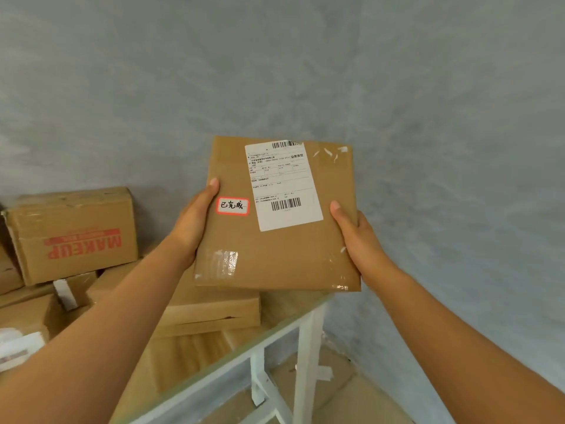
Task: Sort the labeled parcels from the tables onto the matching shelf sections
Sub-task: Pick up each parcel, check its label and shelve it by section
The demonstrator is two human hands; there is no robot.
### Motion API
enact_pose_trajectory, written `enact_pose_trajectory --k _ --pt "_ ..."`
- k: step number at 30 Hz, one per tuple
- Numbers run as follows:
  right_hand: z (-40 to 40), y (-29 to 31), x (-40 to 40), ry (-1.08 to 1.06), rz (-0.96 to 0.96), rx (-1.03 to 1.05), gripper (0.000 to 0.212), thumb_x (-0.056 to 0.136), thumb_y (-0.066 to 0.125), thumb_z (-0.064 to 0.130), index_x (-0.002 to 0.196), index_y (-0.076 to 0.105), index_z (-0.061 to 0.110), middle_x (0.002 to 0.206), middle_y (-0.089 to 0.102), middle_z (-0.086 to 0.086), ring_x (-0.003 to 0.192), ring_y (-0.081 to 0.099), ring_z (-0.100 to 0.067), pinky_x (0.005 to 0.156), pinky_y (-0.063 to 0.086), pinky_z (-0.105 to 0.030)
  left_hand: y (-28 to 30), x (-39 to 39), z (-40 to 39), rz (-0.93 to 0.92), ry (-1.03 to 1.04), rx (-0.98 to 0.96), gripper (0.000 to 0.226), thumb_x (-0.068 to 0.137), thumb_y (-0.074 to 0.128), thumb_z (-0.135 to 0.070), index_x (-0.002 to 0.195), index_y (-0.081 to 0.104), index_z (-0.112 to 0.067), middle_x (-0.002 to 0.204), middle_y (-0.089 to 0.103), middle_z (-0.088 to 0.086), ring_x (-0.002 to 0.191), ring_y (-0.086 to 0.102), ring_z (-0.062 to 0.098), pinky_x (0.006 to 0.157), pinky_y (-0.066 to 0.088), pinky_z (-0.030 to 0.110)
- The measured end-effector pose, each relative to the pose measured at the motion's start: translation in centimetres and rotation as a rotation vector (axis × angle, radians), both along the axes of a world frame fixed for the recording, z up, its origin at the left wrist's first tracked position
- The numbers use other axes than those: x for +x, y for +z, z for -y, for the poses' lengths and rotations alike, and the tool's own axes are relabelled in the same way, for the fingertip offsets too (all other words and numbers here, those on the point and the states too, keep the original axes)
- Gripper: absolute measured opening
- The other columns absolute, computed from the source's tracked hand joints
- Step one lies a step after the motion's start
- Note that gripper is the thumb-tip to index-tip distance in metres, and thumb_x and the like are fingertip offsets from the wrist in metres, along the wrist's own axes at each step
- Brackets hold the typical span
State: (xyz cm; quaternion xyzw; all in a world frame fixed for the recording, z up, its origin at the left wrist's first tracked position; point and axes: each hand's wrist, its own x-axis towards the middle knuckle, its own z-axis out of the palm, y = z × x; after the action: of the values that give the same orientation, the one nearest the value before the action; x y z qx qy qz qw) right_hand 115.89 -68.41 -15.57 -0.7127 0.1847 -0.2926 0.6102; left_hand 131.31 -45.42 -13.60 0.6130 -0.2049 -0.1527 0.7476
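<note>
A rough grey wall (pixel 305 71) backs a white-framed, wood-topped table (pixel 308 328) heaped with cardboard boxes (pixel 73 237). Above it, a flat, squarish brown parcel (pixel 275 249) with glossy tape patches is held face-up, long axis running away and tilted slightly right, its white shipping label (pixel 282 185) and small red-edged sticker (pixel 232 205) reading upright. The left hand (pixel 192 221) and right hand (pixel 356 234) clasp opposite side edges, thumbs flat on top, fingers hidden beneath.

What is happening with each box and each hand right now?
Flat parcel: lifted off the table, label side facing up, taped shut.
Left hand: grips the parcel's left edge.
Right hand: grips the parcel's right edge.
MAKEUP box: closed, resting upside down on other boxes.
</note>
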Motion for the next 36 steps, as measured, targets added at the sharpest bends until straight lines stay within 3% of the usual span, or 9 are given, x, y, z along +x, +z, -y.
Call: enact_pose_trajectory --k 6,16,20,25,30,33,36 --pt "2.4 0.8 -11.7 -0.188 0.027 -0.013 0.051 0.086 0.054 0.066 0.123 0.049 0.031 0.109 0.067 0.009 0.094 0.068 -0.011 0.081 0.055 -0.033 0.7 -8.2 6.2 0.029 -0.216 -0.015 0.054 0.095 0.045 -0.060 0.125 0.066 -0.021 0.116 0.072 0.011 0.104 0.070 0.031 0.091 0.055 0.047" --pt "5.9 1.5 -37.6 -0.495 0.004 -0.064 0.051 0.086 0.053 0.068 0.122 0.047 0.032 0.111 0.065 0.007 0.097 0.066 -0.015 0.090 0.054 -0.041 0.8 -28.4 16.4 0.041 -0.503 -0.076 0.057 0.089 0.053 -0.065 0.124 0.068 -0.022 0.117 0.072 0.012 0.108 0.068 0.034 0.101 0.048 0.057" --pt "6.8 1.9 -50.0 -0.614 -0.014 -0.086 0.045 0.089 0.052 0.063 0.119 0.045 0.031 0.104 0.063 0.010 0.090 0.063 -0.009 0.074 0.050 -0.029 0.4 -39.3 20.5 0.051 -0.613 -0.108 0.053 0.090 0.054 -0.064 0.123 0.068 -0.025 0.118 0.071 0.011 0.108 0.068 0.034 0.101 0.048 0.058" --pt "7.4 2.2 -63.2 -0.755 -0.012 -0.050 0.066 0.083 0.056 0.069 0.133 0.045 0.028 0.119 0.062 0.004 0.104 0.063 -0.018 0.096 0.050 -0.043 1.0 -51.4 25.1 0.057 -0.758 -0.092 0.059 0.086 0.055 -0.068 0.124 0.068 -0.025 0.118 0.071 0.010 0.109 0.068 0.034 0.101 0.048 0.058" --pt "8.3 3.0 -73.0 -0.866 0.024 -0.046 0.040 0.090 0.054 0.058 0.118 0.043 0.031 0.105 0.061 0.012 0.091 0.060 -0.006 0.074 0.047 -0.028 2.3 -60.7 30.0 0.079 -0.862 -0.078 0.063 0.078 0.058 -0.072 0.121 0.069 -0.028 0.116 0.073 0.009 0.106 0.069 0.033 0.100 0.048 0.058" --pt "9.8 3.0 -77.8 -0.950 0.037 -0.040 0.043 0.089 0.054 0.061 0.118 0.041 0.031 0.106 0.060 0.012 0.092 0.059 -0.007 0.083 0.048 -0.033 3.0 -65.5 33.3 0.111 -0.931 -0.083 0.056 0.086 0.053 -0.068 0.122 0.068 -0.028 0.115 0.073 0.009 0.106 0.069 0.033 0.099 0.050 0.057" --pt "11.8 3.0 -81.9 -1.009 0.062 -0.026 0.045 0.089 0.054 0.060 0.121 0.042 0.030 0.103 0.059 0.012 0.092 0.060 -0.007 0.080 0.048 -0.032 3.5 -69.6 36.9 0.128 -0.980 -0.063 0.061 0.080 0.056 -0.072 0.121 0.069 -0.030 0.115 0.073 0.009 0.105 0.070 0.033 0.099 0.050 0.057"
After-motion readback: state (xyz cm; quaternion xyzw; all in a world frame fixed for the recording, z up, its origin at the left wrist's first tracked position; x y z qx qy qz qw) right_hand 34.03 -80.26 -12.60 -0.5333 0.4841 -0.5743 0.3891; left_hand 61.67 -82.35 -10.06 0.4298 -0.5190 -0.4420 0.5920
